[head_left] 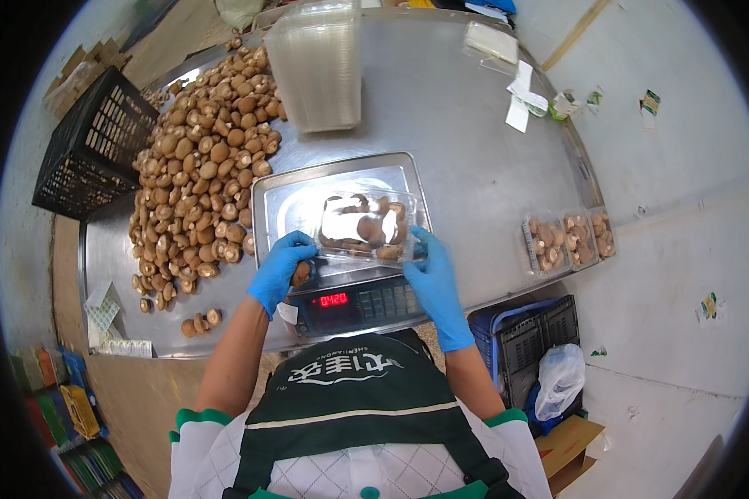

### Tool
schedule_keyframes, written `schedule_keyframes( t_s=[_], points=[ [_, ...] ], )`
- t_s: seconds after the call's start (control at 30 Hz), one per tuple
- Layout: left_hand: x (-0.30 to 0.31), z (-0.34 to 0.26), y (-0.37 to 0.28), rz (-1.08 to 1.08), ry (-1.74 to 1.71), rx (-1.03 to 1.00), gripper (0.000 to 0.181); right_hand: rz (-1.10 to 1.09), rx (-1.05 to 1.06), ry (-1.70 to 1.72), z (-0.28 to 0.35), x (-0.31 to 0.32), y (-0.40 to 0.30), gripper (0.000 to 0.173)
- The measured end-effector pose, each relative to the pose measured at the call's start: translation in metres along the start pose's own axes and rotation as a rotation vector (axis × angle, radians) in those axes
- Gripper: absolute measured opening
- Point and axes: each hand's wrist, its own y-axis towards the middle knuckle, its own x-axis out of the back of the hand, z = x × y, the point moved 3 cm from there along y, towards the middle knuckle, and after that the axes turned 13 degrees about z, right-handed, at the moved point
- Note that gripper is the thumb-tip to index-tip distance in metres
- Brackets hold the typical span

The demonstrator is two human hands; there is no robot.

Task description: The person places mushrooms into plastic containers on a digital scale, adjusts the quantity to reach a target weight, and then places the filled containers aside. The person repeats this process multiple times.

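Both my hands wear blue gloves. A clear plastic clamshell box of brown mushrooms is over the steel tray of a digital scale, whose red display is lit. My left hand has a loose mushroom in its curled fingers, its fingertips at the box's near left corner. My right hand grips the box's near right corner between thumb and fingers. Glare hides part of the box's contents. A large heap of mushrooms lies left of the scale, with several more mushrooms near the table edge.
Nested clear plastic boxes stand beyond the scale. Filled boxes sit at the right edge of the steel table. A black crate leans at the left. Label sheets lie at the near left corner. Crates stand below at right.
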Motion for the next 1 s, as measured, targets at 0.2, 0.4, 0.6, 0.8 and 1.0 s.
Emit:
schedule_keyframes(
  t_s=[0.2,0.4,0.6,0.8,1.0],
  points=[
    [0.012,0.008,0.009,0.044,0.039,0.003,0.005,0.198,-0.198,0.503,0.0,-0.002,0.027,0.07],
    [-0.095,-0.052,-0.017,0.196,0.04,-0.146,0.019,-0.209,0.026,0.553,0.011,0.05,-0.031,0.061],
    [-0.108,-0.055,-0.021,0.319,0.165,-0.166,0.026,-0.553,-0.292,-0.09,-0.107,0.125,-0.074,0.053],
    [-0.003,-0.042,-0.063,-0.001,-0.07,-0.388,0.022,-0.304,-0.733,-0.652,-0.12,0.155,-0.055,0.058],
    [0.136,-0.001,-0.139,-0.545,-0.184,-0.56,0.023,-0.215,0.141,-0.428,0.053,0.09,0.08,0.032]
  ],
)
